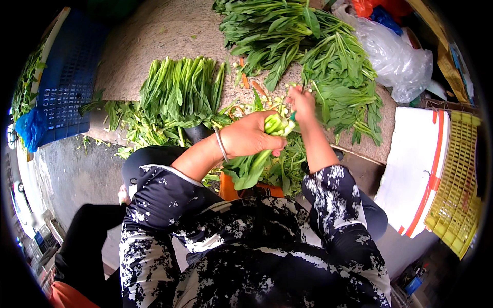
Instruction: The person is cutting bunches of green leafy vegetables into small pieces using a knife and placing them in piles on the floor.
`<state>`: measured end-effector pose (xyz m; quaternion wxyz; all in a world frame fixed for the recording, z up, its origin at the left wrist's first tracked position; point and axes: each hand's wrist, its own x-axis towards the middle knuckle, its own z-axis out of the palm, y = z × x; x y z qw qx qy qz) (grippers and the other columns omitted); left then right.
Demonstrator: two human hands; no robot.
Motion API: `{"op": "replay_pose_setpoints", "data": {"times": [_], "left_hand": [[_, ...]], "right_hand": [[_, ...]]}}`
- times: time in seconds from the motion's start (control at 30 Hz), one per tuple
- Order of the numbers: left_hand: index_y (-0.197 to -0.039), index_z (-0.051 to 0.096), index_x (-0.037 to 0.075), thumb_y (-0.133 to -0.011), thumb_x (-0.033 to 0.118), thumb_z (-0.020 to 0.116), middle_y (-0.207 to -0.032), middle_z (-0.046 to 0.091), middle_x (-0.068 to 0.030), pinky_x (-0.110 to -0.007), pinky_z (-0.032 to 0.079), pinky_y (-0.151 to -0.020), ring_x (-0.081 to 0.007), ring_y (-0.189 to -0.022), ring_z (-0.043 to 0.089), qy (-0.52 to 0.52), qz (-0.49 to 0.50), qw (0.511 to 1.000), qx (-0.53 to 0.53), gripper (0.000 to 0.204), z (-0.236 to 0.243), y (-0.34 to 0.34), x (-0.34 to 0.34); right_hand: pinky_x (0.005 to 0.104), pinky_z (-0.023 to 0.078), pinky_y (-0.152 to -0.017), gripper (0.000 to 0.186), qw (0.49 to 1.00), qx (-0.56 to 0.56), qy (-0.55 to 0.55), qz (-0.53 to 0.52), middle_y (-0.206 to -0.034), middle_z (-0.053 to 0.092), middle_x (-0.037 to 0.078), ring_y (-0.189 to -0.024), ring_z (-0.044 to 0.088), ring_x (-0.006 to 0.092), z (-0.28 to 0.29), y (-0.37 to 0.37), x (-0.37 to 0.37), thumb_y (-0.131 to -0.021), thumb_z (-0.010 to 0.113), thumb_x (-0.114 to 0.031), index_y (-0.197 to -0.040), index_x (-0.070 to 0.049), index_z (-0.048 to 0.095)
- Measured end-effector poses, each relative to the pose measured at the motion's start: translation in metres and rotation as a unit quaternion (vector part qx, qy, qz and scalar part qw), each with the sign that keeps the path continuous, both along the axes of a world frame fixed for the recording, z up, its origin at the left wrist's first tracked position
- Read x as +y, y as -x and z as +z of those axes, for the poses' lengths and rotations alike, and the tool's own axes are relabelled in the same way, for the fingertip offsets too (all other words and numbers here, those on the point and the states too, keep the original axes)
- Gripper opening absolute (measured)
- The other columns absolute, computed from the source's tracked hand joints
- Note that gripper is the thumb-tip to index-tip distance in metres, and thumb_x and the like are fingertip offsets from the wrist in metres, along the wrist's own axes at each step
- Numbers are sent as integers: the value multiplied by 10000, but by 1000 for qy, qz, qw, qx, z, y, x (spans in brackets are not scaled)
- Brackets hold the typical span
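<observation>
Gripping a bunch of pale-stemmed leafy green vegetables [264, 149], the left hand [251, 136] is clamped round the stems.
Right hand [302, 102] pinches shut at the cut ends, above the speckled stone worktop [154, 41], trimmed green stalk pile [179, 90] far left.

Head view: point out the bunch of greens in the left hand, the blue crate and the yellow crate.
bunch of greens [257, 163]: head view, on the leafy part below the left hand.
blue crate [69, 87]: head view, on its perforated side wall.
yellow crate [459, 179]: head view, on its slatted wall.
</observation>
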<state>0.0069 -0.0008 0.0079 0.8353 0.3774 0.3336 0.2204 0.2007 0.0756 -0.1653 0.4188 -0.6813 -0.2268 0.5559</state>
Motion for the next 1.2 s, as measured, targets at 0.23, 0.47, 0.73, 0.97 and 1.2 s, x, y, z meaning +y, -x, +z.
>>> {"op": "replay_pose_setpoints", "data": {"times": [0.23, 0.47, 0.73, 0.97, 1.2], "left_hand": [[-830, 590, 6, -740, 29, 665, -729, 600, -15, -212, 460, -531, -72, -580, 535, -10, 62, 995, 77, 119, 3, 5, 15], [-783, 588, 22, -725, 38, 692, -686, 596, -10, -222, 450, -515, -76, -562, 535, -26, 171, 974, 144, 120, 1, 9, 21], [-811, 599, -5, -693, 75, 698, -707, 620, -38, -274, 445, -577, -102, -614, 545, -155, 220, 927, 259, 174, -43, 13, 26], [-906, 613, 26, -703, 109, 724, -851, 626, -41, -276, 434, -669, -128, -723, 560, -20, 237, 947, 214, 246, -17, 1, 21], [-882, 608, 35, -701, 40, 709, -836, 620, -15, -255, 448, -700, -108, -738, 561, 23, 228, 972, 57, 208, -7, 0, 13]], "right_hand": [[217, 388, -439, 254, 998, -33, 23, -55, -769, 604, 32, -559, 554, 114, -22, 40, 74, -720, 696, -86, -887, -39, 510], [222, 328, -404, 257, 998, 68, -8, 6, -655, 528, -8, -499, 460, 73, 23, 27, 21, -722, 704, -154, -910, -46, 566], [187, 313, -425, 350, 982, 165, -38, 88, -699, 525, -32, -499, 427, 43, 106, 11, -94, -751, 677, -111, -1072, -25, 569], [159, 338, -484, 373, 971, 160, -98, 150, -737, 547, -51, -560, 447, 23, 129, 7, -125, -733, 690, -94, -1086, -41, 580], [158, 406, -572, 337, 951, 96, -128, 263, -791, 576, -1, -641, 495, 51, 149, 18, -145, -788, 650, -142, -1088, -10, 574]]}}
